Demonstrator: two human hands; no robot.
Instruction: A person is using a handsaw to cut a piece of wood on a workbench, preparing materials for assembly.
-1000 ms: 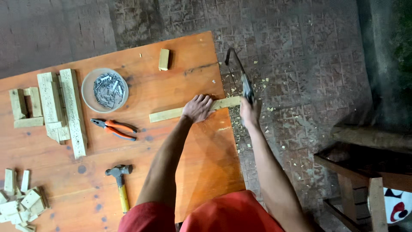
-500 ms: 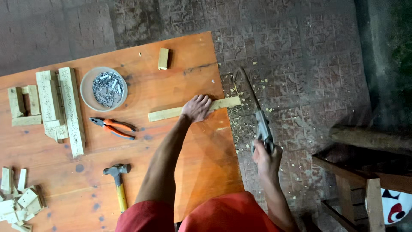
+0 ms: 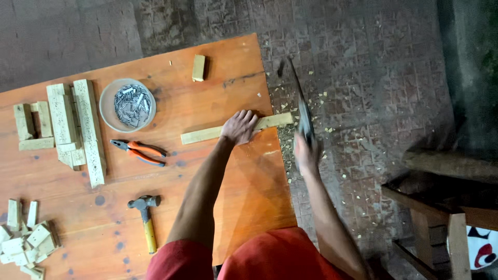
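My left hand [image 3: 238,126] presses flat on a long pale wooden strip [image 3: 199,135] that lies across the orange table [image 3: 218,83], its right end sticking out past the table's right edge. My right hand [image 3: 306,153], blurred, grips the handle of a handsaw [image 3: 300,101] just off the table edge. The saw blade points away from me, beside the overhanging end of the strip.
A bowl of nails [image 3: 127,104], orange-handled pliers [image 3: 140,151] and a hammer [image 3: 145,218] lie left of my arm. Wooden slats [image 3: 78,129] and small offcuts [image 3: 26,243] sit at the far left, a small block [image 3: 198,67] at the back. Sawdust litters the brick floor; a wooden stool [image 3: 441,207] stands right.
My right hand drew the saw back toward me, then pushed it forward again along the strip's end. My left hand stayed on the strip.
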